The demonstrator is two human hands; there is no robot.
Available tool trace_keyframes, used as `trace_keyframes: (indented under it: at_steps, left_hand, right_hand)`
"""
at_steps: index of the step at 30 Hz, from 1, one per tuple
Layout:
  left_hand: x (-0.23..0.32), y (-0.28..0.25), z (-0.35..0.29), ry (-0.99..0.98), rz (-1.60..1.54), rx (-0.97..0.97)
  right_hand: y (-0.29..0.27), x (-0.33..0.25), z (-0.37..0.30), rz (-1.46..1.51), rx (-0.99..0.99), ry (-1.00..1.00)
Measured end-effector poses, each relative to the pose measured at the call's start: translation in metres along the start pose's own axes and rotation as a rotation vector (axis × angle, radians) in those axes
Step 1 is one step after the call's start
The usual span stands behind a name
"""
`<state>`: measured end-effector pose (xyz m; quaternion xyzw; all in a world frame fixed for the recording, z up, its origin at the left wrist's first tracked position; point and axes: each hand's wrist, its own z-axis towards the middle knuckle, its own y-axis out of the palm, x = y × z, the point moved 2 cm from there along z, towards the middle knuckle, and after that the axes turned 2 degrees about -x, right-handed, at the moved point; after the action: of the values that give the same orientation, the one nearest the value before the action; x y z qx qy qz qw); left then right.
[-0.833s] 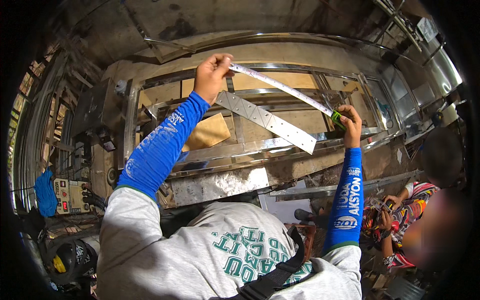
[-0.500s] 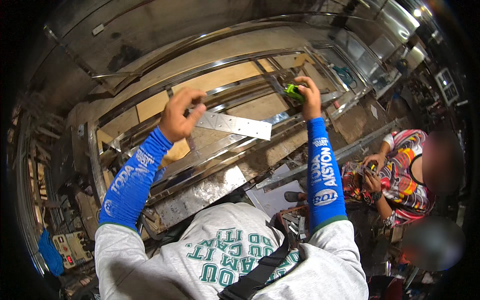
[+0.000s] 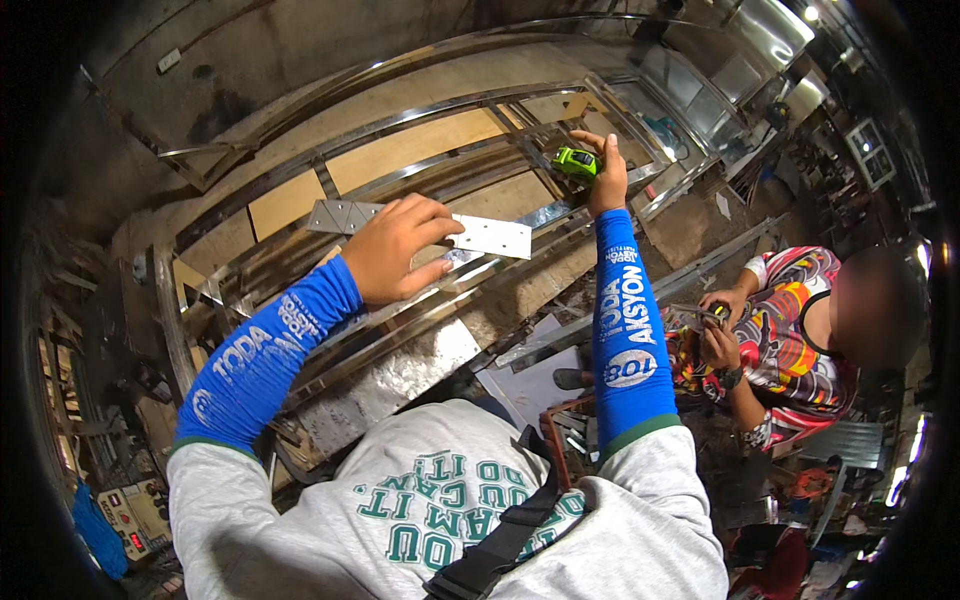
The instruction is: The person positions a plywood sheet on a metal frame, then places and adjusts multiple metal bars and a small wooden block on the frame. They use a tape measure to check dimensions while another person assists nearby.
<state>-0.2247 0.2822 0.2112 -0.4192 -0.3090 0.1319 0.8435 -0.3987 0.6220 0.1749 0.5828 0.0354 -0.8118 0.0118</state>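
Observation:
My left hand (image 3: 405, 250) is over a flat perforated metal plate (image 3: 492, 236), its fingers stretched across the middle of the plate and the thumb apart. Whether the fingertips press on the metal I cannot tell. The plate lies slantwise over a shiny metal frame (image 3: 425, 182), and its left end sticks out beyond my hand. Farther right, my right hand (image 3: 610, 180) holds a bright green tape measure (image 3: 577, 162) above the frame; part of its case is hidden by the fingers.
Wooden boards (image 3: 415, 150) show between the frame's bars. At the right, a co-worker in a patterned shirt (image 3: 790, 340) handles a small object. A box of metal pieces (image 3: 560, 430) stands near my right arm. A control box (image 3: 135, 520) is at the lower left.
My left hand has moved right and come over the middle of the plate, its fingers straighter than before. My right hand still holds the tape measure. The whole view has shifted slightly.

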Motion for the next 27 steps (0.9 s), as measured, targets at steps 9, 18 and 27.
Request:
trace_keyframes:
  at_steps: [9,18,27]
  left_hand:
    - [-0.002,-0.001,-0.001,-0.019,-0.022,-0.017]
    - [-0.001,0.0,-0.001,-0.01,-0.009,0.0]
    - [-0.004,0.0,0.0,-0.008,-0.027,0.008]
  right_hand:
    - [-0.026,0.005,0.004,0.673,0.19,0.222]
    - [-0.026,0.003,0.006,0.599,-0.09,0.374]
    - [-0.014,-0.007,0.001,0.342,-0.112,0.432]
